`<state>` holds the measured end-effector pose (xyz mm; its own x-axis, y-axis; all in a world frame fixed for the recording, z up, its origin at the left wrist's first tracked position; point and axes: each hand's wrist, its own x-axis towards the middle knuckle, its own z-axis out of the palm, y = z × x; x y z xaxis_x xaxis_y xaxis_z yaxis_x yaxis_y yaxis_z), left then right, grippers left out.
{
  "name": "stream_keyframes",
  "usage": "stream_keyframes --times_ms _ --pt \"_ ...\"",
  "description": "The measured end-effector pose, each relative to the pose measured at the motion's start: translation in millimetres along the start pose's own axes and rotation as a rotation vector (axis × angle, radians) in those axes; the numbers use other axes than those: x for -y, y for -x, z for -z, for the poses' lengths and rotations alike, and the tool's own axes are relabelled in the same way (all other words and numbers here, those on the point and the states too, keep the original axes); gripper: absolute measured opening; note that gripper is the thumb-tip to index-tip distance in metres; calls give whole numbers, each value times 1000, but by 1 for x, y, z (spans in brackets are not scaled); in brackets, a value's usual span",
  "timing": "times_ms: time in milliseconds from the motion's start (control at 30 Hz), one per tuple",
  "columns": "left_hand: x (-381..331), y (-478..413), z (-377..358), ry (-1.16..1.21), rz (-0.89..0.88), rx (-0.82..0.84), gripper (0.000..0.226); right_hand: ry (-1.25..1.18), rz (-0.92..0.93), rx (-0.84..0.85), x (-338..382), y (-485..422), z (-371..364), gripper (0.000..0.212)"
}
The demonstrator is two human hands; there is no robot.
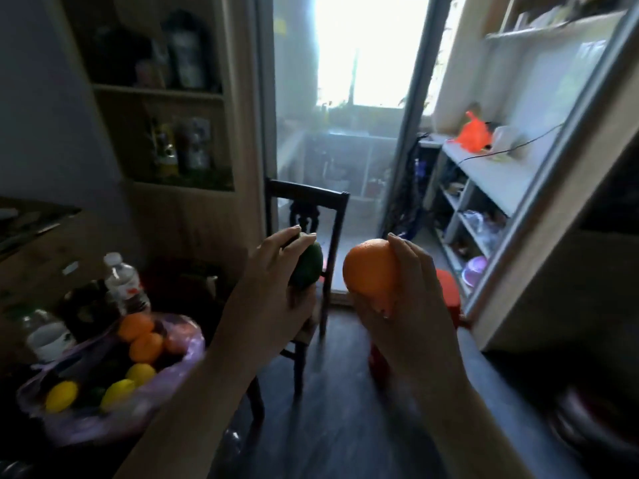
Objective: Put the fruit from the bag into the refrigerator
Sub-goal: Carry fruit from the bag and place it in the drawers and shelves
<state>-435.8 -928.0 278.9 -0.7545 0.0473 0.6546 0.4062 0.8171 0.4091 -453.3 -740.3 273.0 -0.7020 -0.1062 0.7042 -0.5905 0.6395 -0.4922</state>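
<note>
Left hand (273, 288), fingers curled, grips a dark green oval fruit (307, 267). Right hand (411, 305) grips a large round orange (370, 267), thumb beneath. Both fruits are held in the air, near each other, before a dark wooden chair (307, 195). At lower left, a translucent purple plastic bag (86, 423), beside a clear plastic water bottle (124, 281), holds small oranges (145, 345) and yellow lemons (62, 395).

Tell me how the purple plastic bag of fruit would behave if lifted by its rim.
The purple plastic bag looks thin and slumped, so it would probably be floppy and sag. Filled with lemons and oranges, it is likely heavy for such film. Its mouth lies open, so the round fruit might roll out.
</note>
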Motion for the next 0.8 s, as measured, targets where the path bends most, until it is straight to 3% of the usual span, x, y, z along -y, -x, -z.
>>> stream_keyframes --times_ms 333,533,800 --pt "-229 57 -58 344 -274 38 57 308 -185 -174 -13 130 234 81" --pt "-336 94 -66 495 -423 67 55 543 -248 -289 8 196 334 88" --pt "-457 128 -86 586 -655 230 60 765 -390 -447 17 267 441 89"
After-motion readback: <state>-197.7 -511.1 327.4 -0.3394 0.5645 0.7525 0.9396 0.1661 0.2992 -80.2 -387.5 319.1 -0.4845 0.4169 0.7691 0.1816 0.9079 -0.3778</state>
